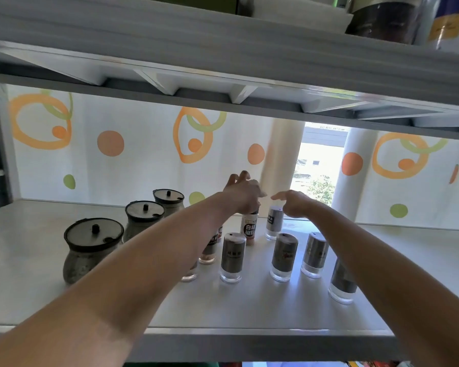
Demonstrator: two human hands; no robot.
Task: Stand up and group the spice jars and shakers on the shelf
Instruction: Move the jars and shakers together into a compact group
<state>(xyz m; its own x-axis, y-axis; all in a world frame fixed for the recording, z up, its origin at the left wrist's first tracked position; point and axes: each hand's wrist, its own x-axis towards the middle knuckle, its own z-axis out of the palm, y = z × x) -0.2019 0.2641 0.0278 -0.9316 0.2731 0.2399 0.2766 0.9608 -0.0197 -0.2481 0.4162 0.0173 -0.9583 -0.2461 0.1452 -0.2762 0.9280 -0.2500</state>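
i'm at the grouping stage now: every jar and shaker i can see on the shelf [37, 287] stands upright, but they sit loosely spread, not gathered.

my left hand [243, 193] hovers over the cap of the white pepper bottle [249, 229] at the back. its fingers are lifted and loosely spread with nothing between them. the cap is hidden under my palm, so i can't tell if i touch it. my right hand [293, 203] hangs just above the back steel-sleeved shaker [274, 222], forefinger out, the other fingers loosely curled, holding nothing.

nearer me three more steel shakers stand apart in a rough row: the middle shaker [232, 256], the right-of-middle shaker [283, 256] and the right shaker [316, 254]. a dark-sleeved shaker [342, 283] is beside my right forearm, and two or three small jars are half hidden behind my left forearm. three lidded condiment pots [93, 247] line up on the left, already together.

next, i think, each hand has to come down around its back bottle and slide or lift it in beside the front row. the tall narrow shakers look easy to knock with a forearm.
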